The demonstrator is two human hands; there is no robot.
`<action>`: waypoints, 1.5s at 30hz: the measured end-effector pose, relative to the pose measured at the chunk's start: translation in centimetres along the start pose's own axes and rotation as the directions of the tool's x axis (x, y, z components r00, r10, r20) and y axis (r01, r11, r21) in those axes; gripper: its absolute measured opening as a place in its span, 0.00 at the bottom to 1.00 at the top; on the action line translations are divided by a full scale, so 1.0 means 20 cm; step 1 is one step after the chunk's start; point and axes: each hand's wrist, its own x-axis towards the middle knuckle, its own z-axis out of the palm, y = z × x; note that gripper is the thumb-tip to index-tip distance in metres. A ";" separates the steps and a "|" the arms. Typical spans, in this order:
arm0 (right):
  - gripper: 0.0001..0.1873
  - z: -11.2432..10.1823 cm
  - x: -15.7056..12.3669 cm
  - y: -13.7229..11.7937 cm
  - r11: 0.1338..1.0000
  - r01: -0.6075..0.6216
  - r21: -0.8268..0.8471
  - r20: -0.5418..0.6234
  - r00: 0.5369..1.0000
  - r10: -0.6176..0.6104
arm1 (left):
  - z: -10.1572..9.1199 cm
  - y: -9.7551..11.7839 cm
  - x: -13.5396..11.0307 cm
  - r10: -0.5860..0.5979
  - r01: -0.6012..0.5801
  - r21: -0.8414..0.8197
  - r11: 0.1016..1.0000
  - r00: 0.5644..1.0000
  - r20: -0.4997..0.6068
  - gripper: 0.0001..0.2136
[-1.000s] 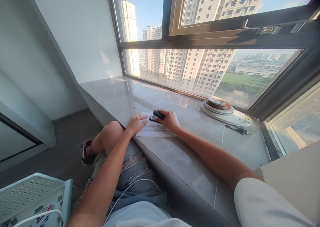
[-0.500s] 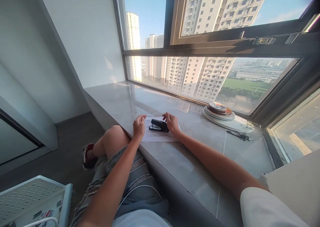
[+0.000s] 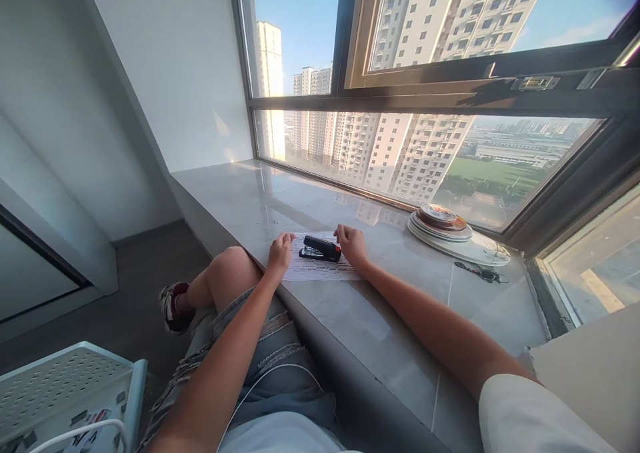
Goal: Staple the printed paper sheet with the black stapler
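Note:
A printed sheet of paper (image 3: 320, 271) lies on the grey sill counter. On top of it rests a black stapler (image 3: 320, 248), its jaw end to the left and a small red spot at its rear end. My left hand (image 3: 280, 253) is at the sheet's left edge, fingers curled and pinched together on the paper. My right hand (image 3: 352, 245) is beside the stapler's rear end, above the sheet's right part. Its fingers are loosely bent and apart, with nothing visible in them. The right hand hides part of the sheet's right edge.
A stack of round plates or discs (image 3: 440, 225) sits on the counter (image 3: 395, 320) by the window, with a dark key-like bunch (image 3: 483, 273) near it. A white perforated cart (image 3: 75, 386) stands at lower left. My knee (image 3: 234, 270) is against the counter's front edge.
My right hand has drawn slightly right, off the stapler, so its red spot now shows. My left hand has shifted only a little at the paper's edge.

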 end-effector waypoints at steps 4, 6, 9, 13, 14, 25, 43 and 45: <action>0.33 -0.14 0.06 -0.03 0.957 0.230 0.174 0.378 0.882 -0.281 | 0.00 0.01 0.00 -0.006 0.006 -0.006 1.000 1.000 -0.015 0.18; 0.32 -0.18 0.07 -0.04 0.926 0.327 0.190 0.515 0.769 -0.378 | 0.00 0.02 -0.01 -0.007 0.007 0.003 1.000 1.000 -0.009 0.18; 0.27 -0.17 0.05 -0.02 0.907 0.405 0.117 0.580 0.713 -0.394 | 0.00 0.05 -0.02 0.007 -0.008 0.080 0.997 1.000 0.006 0.18; 0.19 -0.11 0.01 0.02 0.890 0.445 0.101 0.493 0.754 -0.434 | 0.01 0.08 -0.04 0.024 -0.031 0.235 0.971 0.999 0.034 0.17; 0.18 -0.11 0.01 0.03 0.889 0.444 0.112 0.467 0.766 -0.441 | 0.01 0.08 -0.04 0.024 -0.033 0.248 0.968 0.999 0.041 0.17; 0.26 -0.11 0.08 0.15 0.955 0.074 0.288 0.473 0.856 -0.210 | 0.01 0.05 -0.04 0.009 -0.021 0.203 0.979 0.998 0.061 0.17; 0.25 -0.10 0.07 0.10 0.966 0.234 0.112 0.460 0.849 -0.259 | 0.04 -0.03 0.02 -0.039 0.036 -0.166 0.986 0.999 -0.010 0.34; 0.25 -0.09 0.05 0.08 0.955 0.294 0.033 0.466 0.841 -0.275 | 0.04 -0.03 0.02 -0.038 0.034 -0.192 0.981 0.999 -0.016 0.33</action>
